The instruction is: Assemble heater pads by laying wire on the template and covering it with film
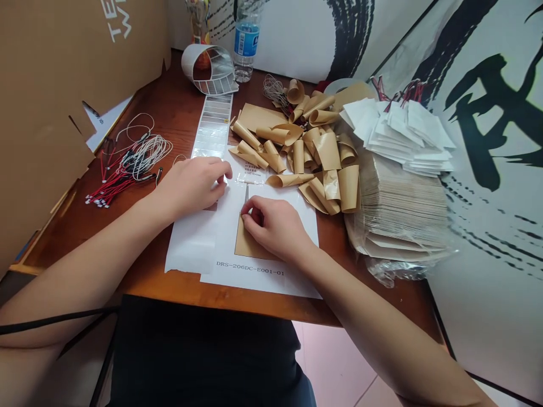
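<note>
My right hand (274,225) rests on a flat brown paper piece (246,246) lying on a white printed sheet (271,277). Its fingers are pinched together at the lower end of a thin grey strip (246,193). My left hand (193,183) lies curled on the white sheet, fingertips pressing the left end of a small clear label (251,178). Both hands sit close together near the middle of the wooden table (178,121).
A heap of curled brown paper backings (305,150) lies behind the hands. A tall stack of white packets (403,209) stands at right. A label strip (212,130) and its roll (210,70), a water bottle (246,39), and red and white wires (125,167) lie at left.
</note>
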`<action>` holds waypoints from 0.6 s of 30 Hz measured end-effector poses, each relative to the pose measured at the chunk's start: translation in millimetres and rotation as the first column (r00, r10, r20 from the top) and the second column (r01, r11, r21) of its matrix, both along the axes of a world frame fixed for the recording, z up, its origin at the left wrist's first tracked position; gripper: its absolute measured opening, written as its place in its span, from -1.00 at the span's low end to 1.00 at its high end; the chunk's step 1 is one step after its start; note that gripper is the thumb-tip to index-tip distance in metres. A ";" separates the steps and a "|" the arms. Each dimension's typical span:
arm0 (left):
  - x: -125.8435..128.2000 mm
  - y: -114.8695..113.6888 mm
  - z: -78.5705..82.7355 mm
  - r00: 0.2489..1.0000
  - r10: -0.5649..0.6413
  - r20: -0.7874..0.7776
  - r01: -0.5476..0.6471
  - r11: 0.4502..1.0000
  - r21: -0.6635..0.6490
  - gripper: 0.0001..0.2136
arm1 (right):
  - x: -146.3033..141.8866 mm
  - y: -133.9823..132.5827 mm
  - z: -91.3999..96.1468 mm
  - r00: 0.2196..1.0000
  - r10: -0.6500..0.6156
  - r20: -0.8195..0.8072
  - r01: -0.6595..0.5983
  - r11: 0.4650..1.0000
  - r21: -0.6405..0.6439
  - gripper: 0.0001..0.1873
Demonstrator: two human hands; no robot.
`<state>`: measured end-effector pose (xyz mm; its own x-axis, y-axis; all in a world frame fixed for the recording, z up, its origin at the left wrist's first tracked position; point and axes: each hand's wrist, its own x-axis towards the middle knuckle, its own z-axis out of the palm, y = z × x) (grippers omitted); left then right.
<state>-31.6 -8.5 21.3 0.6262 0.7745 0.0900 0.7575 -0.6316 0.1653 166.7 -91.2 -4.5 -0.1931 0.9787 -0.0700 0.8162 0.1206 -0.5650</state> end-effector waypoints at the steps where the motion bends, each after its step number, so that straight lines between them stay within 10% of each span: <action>1: -1.1 1.5 0.5 0.999 0.028 0.016 -0.028 1.000 0.009 -0.77 | -0.5 0.1 0.0 1.000 0.001 0.003 -0.001 1.000 0.001 -0.90; 18: -13.8 17.3 9.5 0.991 0.107 0.080 -0.108 0.994 0.005 -0.72 | -3.2 -0.8 1.8 0.999 0.005 0.050 -0.004 1.000 -0.012 -0.88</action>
